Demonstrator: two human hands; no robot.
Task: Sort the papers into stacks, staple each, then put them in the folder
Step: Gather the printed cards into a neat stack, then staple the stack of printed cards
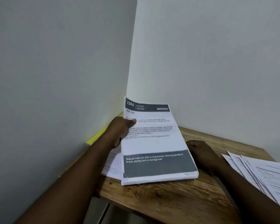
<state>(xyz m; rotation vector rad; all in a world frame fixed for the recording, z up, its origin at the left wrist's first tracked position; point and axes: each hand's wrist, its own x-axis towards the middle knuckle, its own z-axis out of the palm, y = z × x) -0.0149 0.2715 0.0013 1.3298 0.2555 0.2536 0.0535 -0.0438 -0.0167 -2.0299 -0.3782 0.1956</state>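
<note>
Head view, down onto the corner of a wooden table (168,196) set against two pale walls. Thick stack of papers (155,143) between the two hands, lower edge down at the tabletop, upper end tipped up and back toward the wall corner, printed top page facing the camera with a dark header band reading "2384 KITCHEN" and a dark block near the bottom. Left hand (120,131) at the stack's left edge, about halfway up, thumb pressed on the front page, fingers out of sight behind: grips the stack. Right hand (200,152) close against the right edge lower down, knuckles up, fingers curled, tips hidden behind the paper; cannot tell whether gripping or only steadying. Few printed sheets (113,164) flat on the table under the stack's left corner. Fan of loose printed sheets (265,175) well to the right, beside the right forearm. Yellow folder (100,135) behind the left hand, along the foot of the left wall.
</note>
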